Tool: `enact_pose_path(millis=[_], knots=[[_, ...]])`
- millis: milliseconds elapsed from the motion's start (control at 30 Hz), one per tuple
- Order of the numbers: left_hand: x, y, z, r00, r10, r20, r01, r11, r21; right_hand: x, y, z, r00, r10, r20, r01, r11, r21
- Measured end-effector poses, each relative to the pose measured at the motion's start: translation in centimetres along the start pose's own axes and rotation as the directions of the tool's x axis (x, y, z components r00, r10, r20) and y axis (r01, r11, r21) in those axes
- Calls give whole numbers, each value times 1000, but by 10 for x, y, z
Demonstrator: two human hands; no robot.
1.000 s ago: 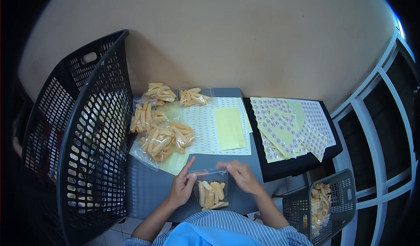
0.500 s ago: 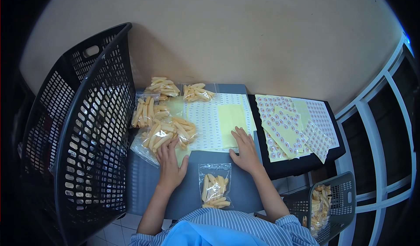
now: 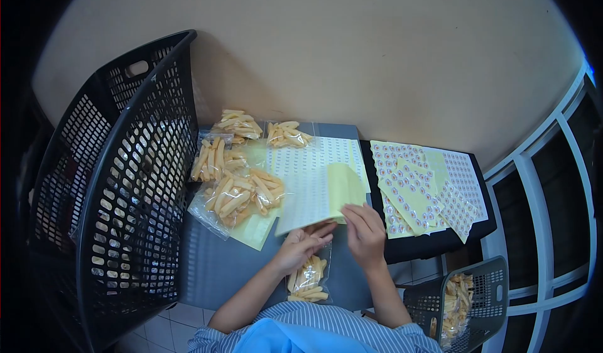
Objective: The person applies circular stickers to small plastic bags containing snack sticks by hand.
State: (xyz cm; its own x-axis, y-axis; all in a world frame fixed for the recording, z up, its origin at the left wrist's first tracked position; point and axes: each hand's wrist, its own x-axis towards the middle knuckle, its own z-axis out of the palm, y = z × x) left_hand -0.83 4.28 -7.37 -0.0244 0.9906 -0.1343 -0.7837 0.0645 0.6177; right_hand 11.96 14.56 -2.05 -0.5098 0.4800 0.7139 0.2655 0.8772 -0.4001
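Observation:
A white sticker sheet (image 3: 304, 196) with rows of small print and a yellow backing area is lifted at its near edge and bent upward. My left hand (image 3: 303, 249) grips that near edge, with its fingers partly hidden under the sheet. At the sheet's near right corner, my right hand (image 3: 366, 235) pinches the yellow part between thumb and fingers. Just below the hands lies a clear bag of stick-shaped snacks (image 3: 308, 282), its top covered by my left hand. Another printed sheet (image 3: 342, 149) rests flat behind the lifted one.
Several bagged snacks (image 3: 235, 196) lie on yellow paper (image 3: 256, 235) on the grey table (image 3: 210, 262). A tall black basket (image 3: 135, 183) stands left. Round-sticker sheets (image 3: 414, 196) cover a black surface on the right. A lower basket (image 3: 490, 290) holds more bags.
Both hands have come together at the sheet's near edge. The sheet, flat before, is now raised and bent. My left hand has moved right, away from the bagged snacks.

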Motion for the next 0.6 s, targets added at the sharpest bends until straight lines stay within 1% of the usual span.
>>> enact_pose_path(millis=[33,67,100,133,167,200,267,300,333,367,400,433,467,500,533,567,600], knots=[[3,-6,-3,995,39,-91,-17,973,232,-6,-6,-10,997,-2,-79,4,1000,31],[0,-6,12,973,117,-198,-48,946,321,-14,-12,-22,988,-1,-157,11,998,63],[3,-15,-11,967,-51,-249,16,990,-139,-20,-18,-34,988,-5,-152,15,998,63],[2,-10,-12,966,-49,-252,13,990,-143,-26,-24,-45,983,-50,-175,64,995,78],[3,-1,-13,985,-66,-160,24,969,-247,-32,-26,-52,976,-91,-198,111,989,94],[5,12,-12,995,-70,-67,43,938,-345,-39,-24,-55,977,-90,-193,111,989,102],[8,39,-9,991,-44,125,103,850,-516,-47,-17,-59,984,-144,-105,140,989,-49],[7,47,-9,975,-16,224,148,796,-588,-50,-13,-60,983,-148,-104,144,988,-48],[3,51,-11,974,-14,227,148,795,-589,-54,-8,-61,987,-125,-105,114,988,-105],[-1,55,-14,981,38,191,40,921,-387,-56,-4,-63,989,-99,-107,80,983,-164],[-5,57,-15,981,94,169,-67,985,-158,-57,-2,-64,995,-61,-83,46,984,-169],[-6,61,-12,981,89,173,-62,985,-159,-54,0,-67,995,-58,-84,42,984,-175],[-7,68,-8,986,27,165,-37,998,59,-49,1,-69,1000,-15,-9,13,984,-180],[-10,75,-2,989,-28,144,-13,962,274,-42,1,-70,998,27,64,-15,982,-188],[-14,77,11,995,18,98,-41,970,242,-37,0,-69,995,77,61,-70,992,-105],[-17,76,20,994,14,104,-39,969,242,-27,-8,-68,995,79,57,-72,991,-110],[-19,75,27,996,65,53,-80,936,343,-13,-23,-65,994,100,44,-98,994,-55]])
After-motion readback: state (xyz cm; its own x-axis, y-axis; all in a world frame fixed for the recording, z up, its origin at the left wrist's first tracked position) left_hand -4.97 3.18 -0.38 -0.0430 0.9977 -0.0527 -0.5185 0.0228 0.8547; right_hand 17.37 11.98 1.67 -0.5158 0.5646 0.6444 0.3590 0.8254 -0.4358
